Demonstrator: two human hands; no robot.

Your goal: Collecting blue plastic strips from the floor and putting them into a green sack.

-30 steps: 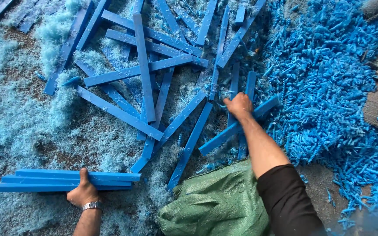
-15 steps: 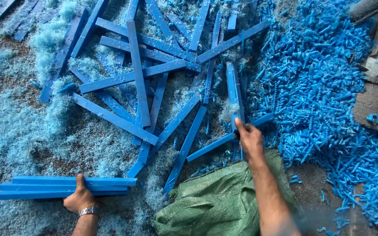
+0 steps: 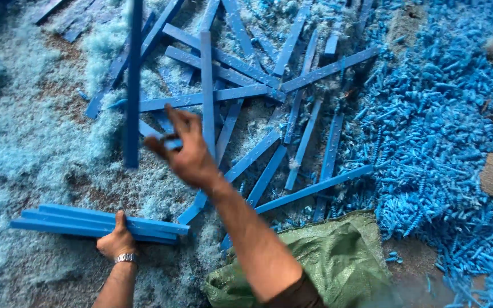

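Sorting blue strips on a littered floor

The right hand (image 3: 186, 154) pinches one long blue strip (image 3: 133, 85) in its fingers, holding it upright above the bundle of strips (image 3: 75, 221). The left hand (image 3: 118, 240), wearing a wristwatch (image 3: 125, 258), presses the bundle's near edge, fingers curled. Loose strips (image 3: 269, 85) lie beyond the bundle; a green sack (image 3: 326, 262) sits right of it.

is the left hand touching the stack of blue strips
Touching. The head view shows the left hand pressed against the stack of blue strips, thumb lying over its near edge, no gap.
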